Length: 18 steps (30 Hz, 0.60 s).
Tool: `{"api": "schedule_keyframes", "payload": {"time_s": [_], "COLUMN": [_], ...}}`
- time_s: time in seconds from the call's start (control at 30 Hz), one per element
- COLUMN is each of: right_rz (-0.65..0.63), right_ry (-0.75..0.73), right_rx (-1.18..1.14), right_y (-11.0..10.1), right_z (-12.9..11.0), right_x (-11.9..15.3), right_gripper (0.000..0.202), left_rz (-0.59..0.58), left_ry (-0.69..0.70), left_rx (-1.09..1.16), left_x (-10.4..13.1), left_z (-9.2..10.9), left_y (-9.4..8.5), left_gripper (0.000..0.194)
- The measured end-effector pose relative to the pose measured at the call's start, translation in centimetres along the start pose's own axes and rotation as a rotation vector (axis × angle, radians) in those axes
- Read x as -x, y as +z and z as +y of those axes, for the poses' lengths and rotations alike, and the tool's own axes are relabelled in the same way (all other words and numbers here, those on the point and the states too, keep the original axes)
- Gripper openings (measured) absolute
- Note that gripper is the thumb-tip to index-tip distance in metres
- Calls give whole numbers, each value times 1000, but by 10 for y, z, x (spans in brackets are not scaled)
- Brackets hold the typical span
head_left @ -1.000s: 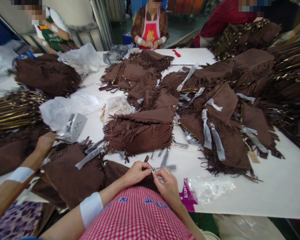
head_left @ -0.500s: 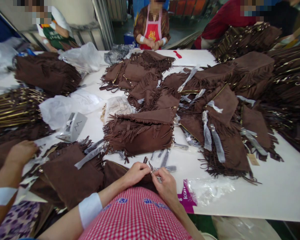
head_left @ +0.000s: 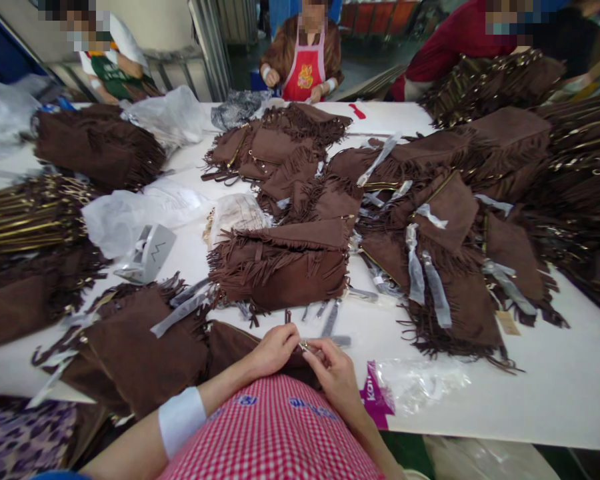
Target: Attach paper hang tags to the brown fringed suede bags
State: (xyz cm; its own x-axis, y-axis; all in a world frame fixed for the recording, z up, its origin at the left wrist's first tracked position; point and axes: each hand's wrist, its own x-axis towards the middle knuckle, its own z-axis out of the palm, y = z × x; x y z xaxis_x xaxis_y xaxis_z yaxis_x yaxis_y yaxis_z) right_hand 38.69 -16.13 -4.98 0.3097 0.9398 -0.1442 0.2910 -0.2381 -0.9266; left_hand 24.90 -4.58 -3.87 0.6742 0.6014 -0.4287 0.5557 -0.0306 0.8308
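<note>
My left hand and my right hand meet at the table's front edge, above the checked apron. Both are closed around a small metal fitting at the end of a brown pouch, which lies partly beneath my left hand. My fingers cover most of the fitting. Just beyond my hands, a fringed brown bag lies on the white table. Strips in clear wrap are near my right hand. To the left is another brown bag with a plastic-wrapped strip on it.
A grey metal dispenser stands at left beside clear plastic bags. Fringed bags are heaped at right. A purple-printed plastic bag lies at the front edge. Several people are across the table.
Another person's arm at the far left has gone out of view. My hands stay together, with the fingers slightly shifted. The person in the red apron has moved their hands apart.
</note>
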Motion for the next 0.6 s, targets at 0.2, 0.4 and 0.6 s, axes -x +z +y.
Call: {"api": "schedule_keyframes", "payload": {"time_s": [0.2,0.4,0.6], "right_rz": [-1,-104,-39], "right_ry": [134,-59,40], "right_rx": [-223,-105,-150], "right_y": [2,2,3], "right_z": [-2,-18,-6], "right_x": [-7,-18,-11], "right_gripper": [31,24,32], "left_rz": [44,32,-65], "left_ry": [7,-72,-138], "left_rx": [341,569,660], "left_x": [7,8,7], "left_z": [4,6,2], "left_y": [-7,-1,2], "left_gripper": [26,33,29]}}
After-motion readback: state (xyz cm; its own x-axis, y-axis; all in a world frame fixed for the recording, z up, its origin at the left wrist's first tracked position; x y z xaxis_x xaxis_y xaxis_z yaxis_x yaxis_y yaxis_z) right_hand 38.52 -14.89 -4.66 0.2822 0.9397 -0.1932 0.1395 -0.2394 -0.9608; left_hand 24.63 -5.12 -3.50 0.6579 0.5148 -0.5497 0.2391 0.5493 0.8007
